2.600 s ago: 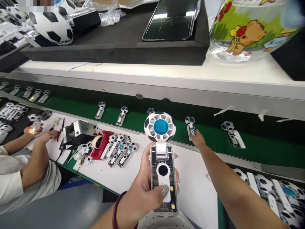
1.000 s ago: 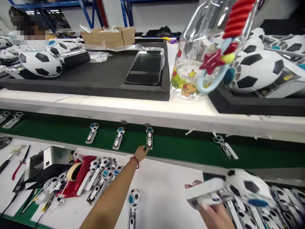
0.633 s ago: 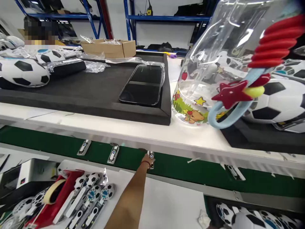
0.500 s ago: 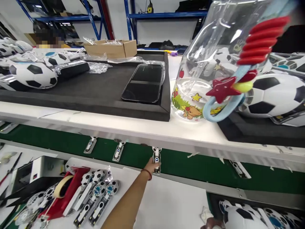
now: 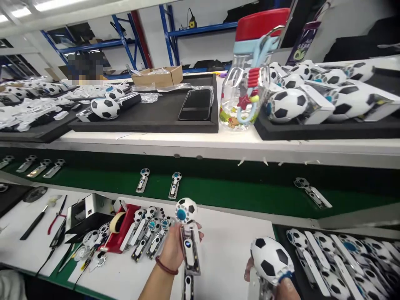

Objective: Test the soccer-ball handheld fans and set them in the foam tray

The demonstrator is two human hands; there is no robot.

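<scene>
My left hand (image 5: pixel 175 246), a red band at its wrist, grips a soccer-ball handheld unit (image 5: pixel 190 248) by its clear body, ball end up, above the white work surface (image 5: pixel 221 233). Just below it lies or hangs another similar unit (image 5: pixel 188 286), partly hidden. At the lower right my right hand (image 5: pixel 286 287) is wrapped round a second ball unit (image 5: pixel 270 260), its ball large and close to the camera. Two more units (image 5: pixel 143 180) (image 5: pixel 175 185) rest on the green belt (image 5: pixel 218 191) beyond my left hand.
A red tape dispenser (image 5: pixel 120 233) and several units stand left of my left hand. A dark tray (image 5: pixel 300 266) of units is at the right. Above the belt, a shelf (image 5: pixel 150 143) holds a phone (image 5: pixel 195 105) and a clear bottle (image 5: pixel 243 79).
My left hand has drawn back from the belt with a unit in it. My right hand has come further into view, holding a ball unit. The camera view has shifted and shows more of the shelf.
</scene>
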